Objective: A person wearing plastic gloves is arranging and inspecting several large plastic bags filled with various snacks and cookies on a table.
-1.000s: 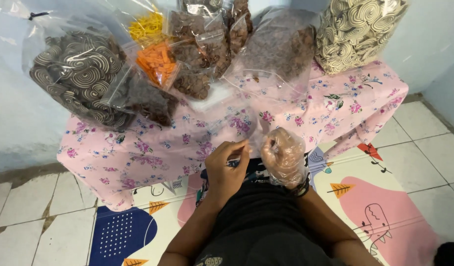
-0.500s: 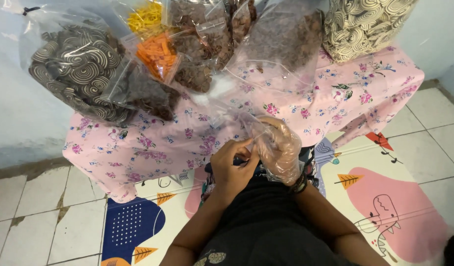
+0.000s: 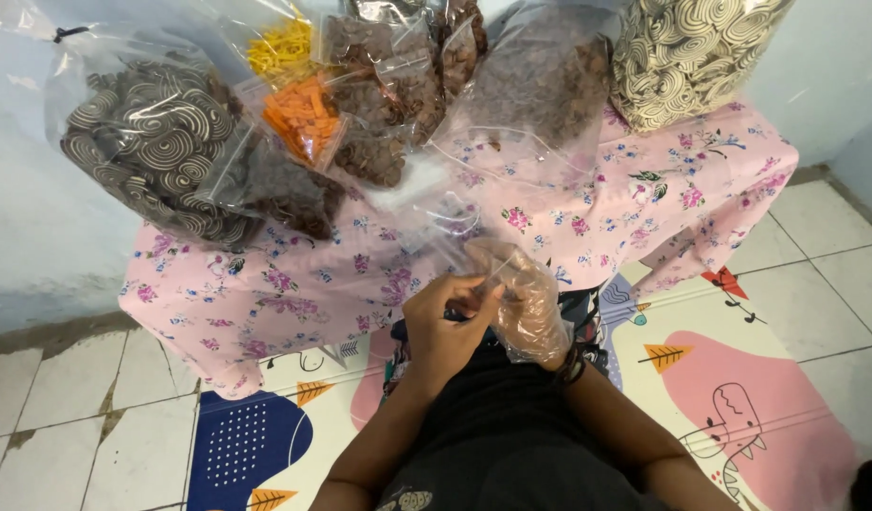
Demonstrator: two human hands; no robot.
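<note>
Head view looks down on a low table [image 3: 265, 293] draped in pink cloth with a flower print, soft and rumpled at its hanging edge; every place below is given from that table. At its near edge, over the person's dark lap, the left hand [image 3: 445, 317] is bare, its fingers curled and its fingertips pressed together on the rim of a small clear bag [image 3: 459, 241]. The right hand [image 3: 523, 298] sits just beside it, wrapped in a thin, crinkled, see-through plastic glove [image 3: 535, 326], its fingertips meeting the left ones at the same rim; whether it truly pinches the film I cannot tell. The small bag is thin glossy film, nearly invisible against the print, lying on the cloth with its long axis running from the hands away toward the table's far side, mouth end toward the person.

On the table's far left stands a bulging clear sack of dark spiral crackers [image 3: 161, 151], flat ridged discs. Near the far middle lie a pouch of orange sticks [image 3: 301, 115], a pouch of yellow strands [image 3: 282, 45] and bags of brown lumpy snacks [image 3: 388, 95]. At the far right rises a sack of pale spiral crackers [image 3: 691, 52]. Below the table's near edge spreads a smooth mat [image 3: 739, 378] with cartoon shapes, laid over white tiles [image 3: 57, 416].
</note>
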